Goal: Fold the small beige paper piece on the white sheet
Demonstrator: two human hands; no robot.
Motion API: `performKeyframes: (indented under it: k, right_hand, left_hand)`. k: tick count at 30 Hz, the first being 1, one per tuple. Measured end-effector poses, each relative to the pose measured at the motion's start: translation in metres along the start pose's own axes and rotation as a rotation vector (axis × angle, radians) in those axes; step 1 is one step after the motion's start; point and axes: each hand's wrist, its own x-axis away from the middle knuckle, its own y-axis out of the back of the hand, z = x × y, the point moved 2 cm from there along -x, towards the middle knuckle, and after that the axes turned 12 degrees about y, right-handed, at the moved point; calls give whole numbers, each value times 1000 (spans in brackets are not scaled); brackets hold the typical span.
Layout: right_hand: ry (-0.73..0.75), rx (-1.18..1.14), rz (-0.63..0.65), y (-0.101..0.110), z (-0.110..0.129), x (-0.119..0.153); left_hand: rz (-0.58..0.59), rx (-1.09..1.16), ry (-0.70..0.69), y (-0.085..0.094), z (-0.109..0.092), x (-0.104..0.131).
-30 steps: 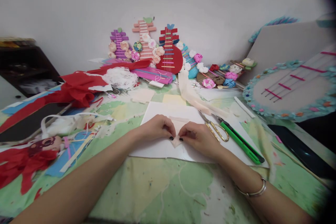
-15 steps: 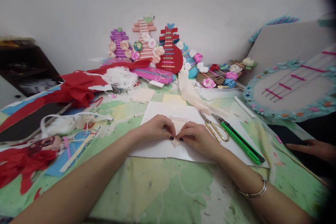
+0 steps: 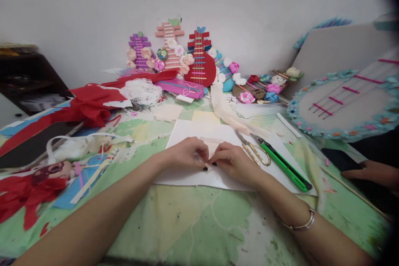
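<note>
Cluttered table: both hands (image 3: 210, 158) pinch a cream paper scrap (image 3: 213, 149) between them (fingertips touching).

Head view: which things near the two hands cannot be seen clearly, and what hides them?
- Cream paper piece: mostly covered by the left hand and right hand; its shape and fold cannot be told.
- Green utility knife: tip hidden by the scissors.
- Another person's hand: cut off by the dark right edge.
- Black flat object under it: too dark to identify.
</note>
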Motion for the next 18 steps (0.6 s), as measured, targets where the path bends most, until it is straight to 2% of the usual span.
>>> performKeyframes:
  k: [13, 18]
  right_hand:
    - [-7, 4, 0, 0, 1, 0]
    - [-17, -8, -4, -1, -1, 2]
  left_hand:
    - [-7, -117, -19, 0, -5, 5]
    - [-74, -213, -34, 4, -20, 15]
